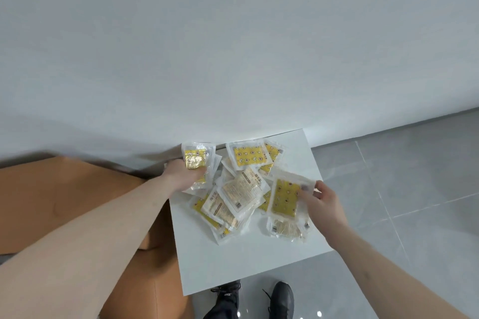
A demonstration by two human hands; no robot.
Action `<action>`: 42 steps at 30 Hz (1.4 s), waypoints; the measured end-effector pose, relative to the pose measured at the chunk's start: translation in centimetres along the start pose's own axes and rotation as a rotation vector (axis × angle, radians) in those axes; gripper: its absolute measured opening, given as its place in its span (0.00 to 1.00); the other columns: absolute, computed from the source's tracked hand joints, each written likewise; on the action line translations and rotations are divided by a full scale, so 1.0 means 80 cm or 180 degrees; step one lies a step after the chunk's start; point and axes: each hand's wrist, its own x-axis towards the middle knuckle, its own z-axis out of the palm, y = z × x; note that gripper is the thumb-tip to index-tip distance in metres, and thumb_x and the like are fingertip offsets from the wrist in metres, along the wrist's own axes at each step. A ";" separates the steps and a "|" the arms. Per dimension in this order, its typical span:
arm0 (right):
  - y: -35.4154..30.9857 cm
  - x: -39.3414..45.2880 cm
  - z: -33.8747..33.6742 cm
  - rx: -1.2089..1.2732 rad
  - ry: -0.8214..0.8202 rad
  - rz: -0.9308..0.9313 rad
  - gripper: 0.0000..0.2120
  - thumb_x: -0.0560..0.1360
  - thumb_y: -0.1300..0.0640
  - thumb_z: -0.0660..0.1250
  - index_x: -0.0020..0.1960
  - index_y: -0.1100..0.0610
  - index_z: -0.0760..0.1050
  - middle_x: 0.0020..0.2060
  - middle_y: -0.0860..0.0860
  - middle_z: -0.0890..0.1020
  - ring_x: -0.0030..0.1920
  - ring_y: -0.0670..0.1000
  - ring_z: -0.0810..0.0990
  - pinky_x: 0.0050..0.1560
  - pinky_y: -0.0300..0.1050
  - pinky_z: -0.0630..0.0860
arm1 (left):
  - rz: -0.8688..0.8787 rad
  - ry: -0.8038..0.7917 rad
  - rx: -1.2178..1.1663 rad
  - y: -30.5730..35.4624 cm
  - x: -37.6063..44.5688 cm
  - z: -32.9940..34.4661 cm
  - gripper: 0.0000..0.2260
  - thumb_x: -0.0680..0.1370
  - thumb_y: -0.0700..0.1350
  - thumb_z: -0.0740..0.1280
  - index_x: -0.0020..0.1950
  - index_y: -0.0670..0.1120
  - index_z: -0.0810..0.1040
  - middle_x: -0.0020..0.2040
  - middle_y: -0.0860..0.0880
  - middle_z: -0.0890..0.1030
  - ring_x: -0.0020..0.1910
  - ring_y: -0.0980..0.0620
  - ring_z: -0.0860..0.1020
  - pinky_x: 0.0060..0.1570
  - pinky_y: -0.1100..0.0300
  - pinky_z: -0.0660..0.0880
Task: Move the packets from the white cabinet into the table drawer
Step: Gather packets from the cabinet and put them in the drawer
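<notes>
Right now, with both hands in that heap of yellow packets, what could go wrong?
1. The left hand grips a thick stack of slippery packets; some may slide out when lifted.
2. The right hand pinches one packet lying over others, so lifting it might drag neighbours along.
3. The loose pile reaches toward the white cabinet top's right edge, so a nudge could send packets to the floor.

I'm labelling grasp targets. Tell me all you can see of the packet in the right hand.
The packet is a flat clear plastic pouch with a yellow panel printed with small dark motifs. It is tilted, its lower end over other packets on the white cabinet top. The right hand pinches its upper right edge.
</notes>
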 end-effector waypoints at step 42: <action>-0.091 0.053 0.080 0.0368 0.0437 0.0691 0.10 0.75 0.54 0.74 0.51 0.61 0.84 0.40 0.56 0.83 0.40 0.54 0.78 0.45 0.48 0.78 | 0.0651 0.0581 0.0501 -0.011 -0.080 -0.053 0.13 0.78 0.49 0.71 0.36 0.51 0.73 0.33 0.54 0.76 0.35 0.53 0.75 0.33 0.63 0.67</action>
